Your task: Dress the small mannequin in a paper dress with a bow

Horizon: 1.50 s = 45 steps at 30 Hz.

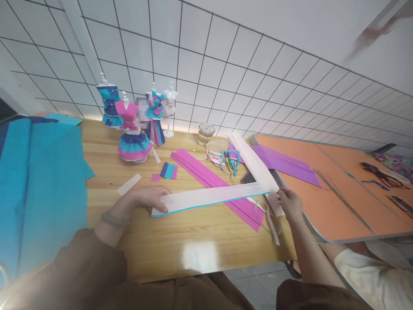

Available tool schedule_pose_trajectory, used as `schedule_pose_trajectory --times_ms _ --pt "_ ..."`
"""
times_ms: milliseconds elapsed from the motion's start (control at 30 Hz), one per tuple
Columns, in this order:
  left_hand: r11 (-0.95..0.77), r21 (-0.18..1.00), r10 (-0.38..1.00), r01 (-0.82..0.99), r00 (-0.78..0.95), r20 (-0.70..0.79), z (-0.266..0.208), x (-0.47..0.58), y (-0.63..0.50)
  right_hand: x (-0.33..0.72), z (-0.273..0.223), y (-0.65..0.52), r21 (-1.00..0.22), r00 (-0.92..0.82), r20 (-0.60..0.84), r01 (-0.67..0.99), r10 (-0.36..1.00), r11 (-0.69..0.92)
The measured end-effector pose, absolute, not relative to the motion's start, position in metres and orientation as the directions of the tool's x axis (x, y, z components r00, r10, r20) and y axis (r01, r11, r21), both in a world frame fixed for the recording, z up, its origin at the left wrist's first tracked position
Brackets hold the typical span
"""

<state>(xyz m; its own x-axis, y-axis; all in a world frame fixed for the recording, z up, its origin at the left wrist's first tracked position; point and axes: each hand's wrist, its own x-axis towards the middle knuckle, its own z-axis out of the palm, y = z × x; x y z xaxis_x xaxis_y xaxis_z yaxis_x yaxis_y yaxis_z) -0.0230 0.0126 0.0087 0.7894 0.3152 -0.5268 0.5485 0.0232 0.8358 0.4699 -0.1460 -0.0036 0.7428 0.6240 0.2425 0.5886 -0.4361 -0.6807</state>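
A long white strip [206,196] with a bright blue lower edge stretches between my two hands above the table. My left hand [153,199] is closed on its left end, thumb on top and fingers behind. At the other end my right hand [288,203] has its fingers pinched together at the strip's tip; the exact grip is blurred. Beneath the strip, a pink pleated strip [193,167] runs diagonally. A second wide white strip [247,153] lies behind, near my right hand. Thin pale ribbon [274,230] curls below that hand.
Dressed mini mannequins [134,140] stand at the back left, near a glass of liquid [205,134]. Snips [229,161] lie among cords. Blue fabric [54,181] covers the left side. An orange table [335,206] adjoins, with purple fabric [287,163] and a person's sleeve [371,275].
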Motion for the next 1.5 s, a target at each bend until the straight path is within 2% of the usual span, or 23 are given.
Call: schedule_pose_trajectory --times_ms 100,133,200,267,300,367,400,467,533,633,867,1500 --pt "0.056 0.862 0.306 0.504 0.813 -0.495 0.01 -0.024 0.014 0.428 0.007 -0.153 -0.721 0.719 0.175 0.559 0.673 -0.409" --pt "0.078 0.874 0.304 0.48 0.823 -0.48 0.011 -0.025 0.014 0.407 0.011 -0.156 -0.783 0.688 0.078 0.491 0.722 -0.383" --pt "0.142 0.898 0.308 0.416 0.844 -0.439 0.012 -0.027 0.015 0.359 0.017 -0.164 -0.896 0.532 -0.214 0.226 0.819 -0.381" --pt "0.219 0.915 0.311 0.338 0.865 -0.394 0.012 -0.028 0.014 0.31 0.019 -0.169 -0.868 0.259 -0.492 -0.074 0.831 -0.491" --pt "0.253 0.919 0.304 0.304 0.876 -0.373 0.012 -0.029 0.013 0.289 0.019 -0.17 -0.815 0.124 -0.566 -0.228 0.815 -0.532" --pt "0.307 0.917 0.273 0.256 0.899 -0.343 0.012 -0.029 0.011 0.256 0.015 -0.167 -0.7 -0.053 -0.57 -0.492 0.82 -0.518" --pt "0.327 0.913 0.254 0.244 0.908 -0.333 0.012 -0.029 0.01 0.245 0.013 -0.164 -0.647 -0.081 -0.549 -0.588 0.832 -0.485" --pt "0.352 0.906 0.233 0.234 0.916 -0.327 0.012 -0.029 0.008 0.235 0.007 -0.155 -0.567 -0.001 -0.507 -0.753 0.862 -0.334" --pt "0.357 0.905 0.241 0.233 0.913 -0.33 0.012 -0.028 0.008 0.237 0.001 -0.147 -0.522 0.156 -0.492 -0.84 0.857 -0.147" --pt "0.351 0.904 0.257 0.243 0.904 -0.343 0.011 -0.029 0.009 0.251 -0.006 -0.143 -0.54 0.314 -0.514 -0.841 0.799 -0.017" --pt "0.346 0.9 0.289 0.264 0.883 -0.37 0.007 -0.035 0.016 0.283 -0.021 -0.153 -0.672 0.469 -0.495 -0.74 0.731 0.02" --pt "0.385 0.885 0.452 0.262 0.783 -0.428 0.0 -0.047 0.024 0.353 -0.022 -0.157 -0.772 0.669 -0.397 -0.613 0.629 0.165"
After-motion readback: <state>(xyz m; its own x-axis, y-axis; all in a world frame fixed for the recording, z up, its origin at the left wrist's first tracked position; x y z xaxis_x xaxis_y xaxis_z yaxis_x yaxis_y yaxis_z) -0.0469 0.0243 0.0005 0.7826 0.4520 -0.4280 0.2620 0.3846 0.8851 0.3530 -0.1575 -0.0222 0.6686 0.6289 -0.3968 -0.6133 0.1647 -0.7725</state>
